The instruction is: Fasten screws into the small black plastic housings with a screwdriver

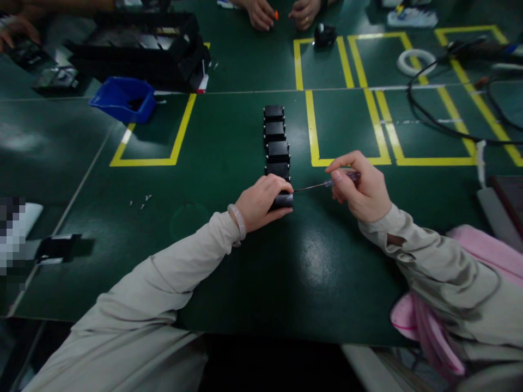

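My left hand (263, 202) is closed around a small black block (283, 200) at the near end of a row, thumb in front and fingers over the top. Beyond it, several similar black blocks (278, 149) with small shiny screws at their sides stand in a line running away from me. In my right hand (362, 188) is a thin screwdriver (327, 183) with a clear handle, pinched between thumb and fingers. Its shaft lies nearly level, and the tip meets the right side of the held block, close to my left fingertips.
A blue bin (125, 100) stands at the left before a black crate (134, 49). Several loose screws (143, 201) lie left of my hand. Yellow tape (351, 161) marks the green table. A black cable (433, 120) and white tape roll (415, 61) are right. Co-workers' hands (261, 13) are across.
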Tool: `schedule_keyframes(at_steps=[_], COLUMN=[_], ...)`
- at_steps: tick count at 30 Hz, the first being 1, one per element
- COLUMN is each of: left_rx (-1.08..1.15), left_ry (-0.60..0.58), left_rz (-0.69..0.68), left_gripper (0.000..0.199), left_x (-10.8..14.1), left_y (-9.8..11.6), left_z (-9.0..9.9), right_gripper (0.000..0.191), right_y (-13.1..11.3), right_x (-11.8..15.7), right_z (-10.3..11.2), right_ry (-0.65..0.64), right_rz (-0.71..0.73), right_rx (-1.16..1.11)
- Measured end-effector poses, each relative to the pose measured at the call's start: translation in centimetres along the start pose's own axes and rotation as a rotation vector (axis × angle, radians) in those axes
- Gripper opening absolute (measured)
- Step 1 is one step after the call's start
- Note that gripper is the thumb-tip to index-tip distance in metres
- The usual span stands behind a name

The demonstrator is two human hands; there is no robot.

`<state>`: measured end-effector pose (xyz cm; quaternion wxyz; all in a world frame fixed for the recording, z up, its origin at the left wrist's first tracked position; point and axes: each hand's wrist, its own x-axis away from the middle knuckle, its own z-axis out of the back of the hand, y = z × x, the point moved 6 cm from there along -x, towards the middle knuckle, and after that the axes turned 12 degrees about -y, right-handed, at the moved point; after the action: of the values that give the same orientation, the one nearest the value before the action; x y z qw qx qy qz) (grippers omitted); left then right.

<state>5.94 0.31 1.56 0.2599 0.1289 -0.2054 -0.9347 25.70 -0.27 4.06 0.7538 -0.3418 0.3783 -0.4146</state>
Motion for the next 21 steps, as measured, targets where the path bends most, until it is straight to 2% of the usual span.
schedule_keyframes(at_steps=[6, 15, 21], left_rx=[0.001, 0.009, 0.012], left_ry=[0.0, -0.004, -0.011], left_rz=[0.002, 0.002, 0.015], left_gripper=[0.031, 0.03, 0.03], left_x=[-0.02, -0.01, -0.02], left_y=[-0.03, -0.01, -0.06], left_z=[-0.04, -0.02, -0.07], right_gripper=[0.008, 0.013, 0.008], right_y=[0.1, -0.2, 0.07], right_x=[-0.01, -0.13, -0.05], right_z=[0.09, -0.02, 0.05], right_ry=[0.003, -0.011, 0.007], right_rz=[0.049, -0.004, 0.024], right_rx=[0.008, 0.014, 0.014])
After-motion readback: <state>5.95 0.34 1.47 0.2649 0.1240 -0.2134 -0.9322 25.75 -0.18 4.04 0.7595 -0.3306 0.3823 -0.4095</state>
